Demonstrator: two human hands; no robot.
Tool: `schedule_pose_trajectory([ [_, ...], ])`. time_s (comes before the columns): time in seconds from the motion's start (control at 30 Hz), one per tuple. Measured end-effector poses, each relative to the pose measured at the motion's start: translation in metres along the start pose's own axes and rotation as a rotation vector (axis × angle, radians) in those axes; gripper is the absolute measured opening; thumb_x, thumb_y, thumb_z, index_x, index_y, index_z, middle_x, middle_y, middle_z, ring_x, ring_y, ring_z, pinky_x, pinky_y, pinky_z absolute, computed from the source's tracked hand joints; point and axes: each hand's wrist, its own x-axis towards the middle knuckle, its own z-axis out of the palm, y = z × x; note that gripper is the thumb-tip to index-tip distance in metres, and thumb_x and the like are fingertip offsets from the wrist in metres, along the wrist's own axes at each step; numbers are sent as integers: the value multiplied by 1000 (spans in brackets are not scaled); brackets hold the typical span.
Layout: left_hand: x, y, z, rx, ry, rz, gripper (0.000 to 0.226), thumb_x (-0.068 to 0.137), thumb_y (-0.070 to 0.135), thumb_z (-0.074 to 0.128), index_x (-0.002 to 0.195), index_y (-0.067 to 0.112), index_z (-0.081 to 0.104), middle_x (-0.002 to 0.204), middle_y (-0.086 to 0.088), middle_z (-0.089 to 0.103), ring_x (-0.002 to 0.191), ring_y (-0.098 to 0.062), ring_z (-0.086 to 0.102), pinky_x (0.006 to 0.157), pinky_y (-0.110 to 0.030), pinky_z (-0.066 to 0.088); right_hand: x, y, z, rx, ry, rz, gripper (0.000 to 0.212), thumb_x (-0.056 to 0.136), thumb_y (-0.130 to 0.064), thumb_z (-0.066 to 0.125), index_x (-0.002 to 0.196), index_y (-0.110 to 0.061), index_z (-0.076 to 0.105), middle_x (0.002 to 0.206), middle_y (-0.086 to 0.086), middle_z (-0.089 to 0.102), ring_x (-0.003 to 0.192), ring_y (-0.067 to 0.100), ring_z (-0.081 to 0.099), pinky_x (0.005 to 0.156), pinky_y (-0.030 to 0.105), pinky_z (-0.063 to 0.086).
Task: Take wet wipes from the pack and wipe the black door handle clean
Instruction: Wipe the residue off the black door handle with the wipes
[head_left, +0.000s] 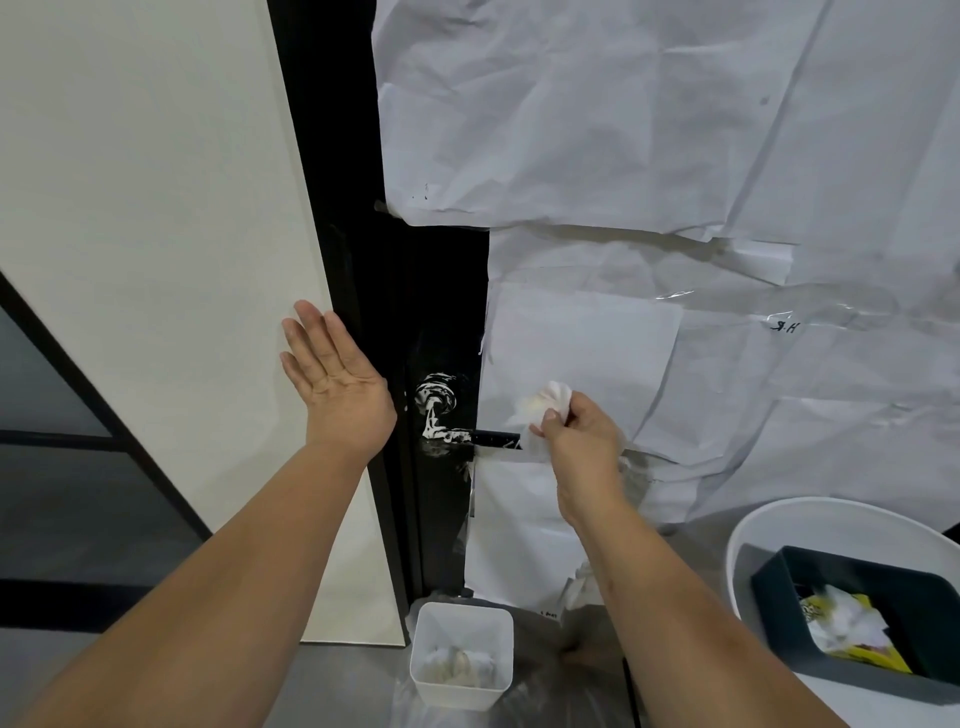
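The black door handle (491, 437) juts right from a round base (436, 396) smeared with white residue; the lever's near part is smeared too. My right hand (579, 434) grips a crumpled white wet wipe (543, 402) at the lever's right end, covering that end. My left hand (335, 384) is held flat, fingers apart, palm up, left of the handle in front of the white wall. The wipes pack (852, 631), yellow with a white wipe sticking out, lies in a dark tray at lower right.
The door is covered with taped white paper sheets (675, 156). A small white bin (460, 654) holding used wipes stands on the floor below the handle. The dark tray (779, 587) rests on a round white table (748, 535) at right.
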Motion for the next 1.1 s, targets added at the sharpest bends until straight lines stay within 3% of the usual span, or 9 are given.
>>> schedule_pose_trajectory([
  [0.1,0,-1,0,-3,-2,-5,110,81,2,61,143,-4,-29,153,-39,-11,140,-60,-9,113,-70,5,4,15,-2,-597,-72,-293,11,87,3,55,82,-4,62,96,12,51,76,19,48,66,20,34],
  [0.17,0,-1,1,-3,-11,-12,110,81,3,61,143,-4,-29,153,-39,-11,140,-60,-9,113,-70,5,3,33,-3,-871,-110,-568,11,77,10,61,84,3,66,93,16,54,78,27,51,70,25,37],
  [0.27,1,0,2,0,-20,-23,109,81,4,61,143,-5,-28,153,-40,-12,139,-60,-9,113,-71,6,-3,43,4,-1066,-141,-673,22,66,15,62,79,-3,62,90,12,53,78,28,48,62,35,47],
  [0.4,1,-1,4,9,-14,-29,109,79,2,61,144,-6,-26,153,-40,-11,140,-60,-8,113,-71,7,-6,37,11,-1139,-124,-665,34,53,22,56,72,-5,54,83,10,50,76,27,45,54,31,33],
  [0.5,1,-1,4,16,-7,-27,110,78,1,62,144,-7,-25,153,-40,-9,140,-61,-6,113,-70,8,-6,35,8,-1140,-155,-679,36,50,24,52,71,-5,52,81,10,49,76,27,45,52,33,36],
  [0.67,1,-1,4,18,-6,-20,111,77,0,63,144,-6,-26,153,-40,-10,139,-61,-7,113,-71,7,-13,29,23,-1108,-231,-619,32,55,23,50,74,-2,57,81,13,48,73,27,44,51,34,40],
  [0.8,1,-3,4,22,-16,-10,112,77,0,63,144,-5,-27,152,-40,-11,139,-61,-9,112,-71,7,-4,23,24,-1014,-283,-581,29,70,19,49,66,-8,41,85,9,38,67,23,42,48,39,45],
  [0.87,1,-4,5,18,-15,-13,112,77,0,63,144,-5,-28,153,-39,-13,139,-61,-10,113,-71,5,-7,23,21,-1046,-275,-576,29,70,20,44,69,-9,37,89,7,35,69,23,40,47,36,38],
  [1.1,1,-4,7,23,-15,-17,112,78,2,63,143,-5,-28,153,-40,-12,139,-61,-9,113,-71,5,-27,17,40,-1132,-256,-613,34,52,22,55,77,0,59,82,14,46,63,22,39,51,26,26],
])
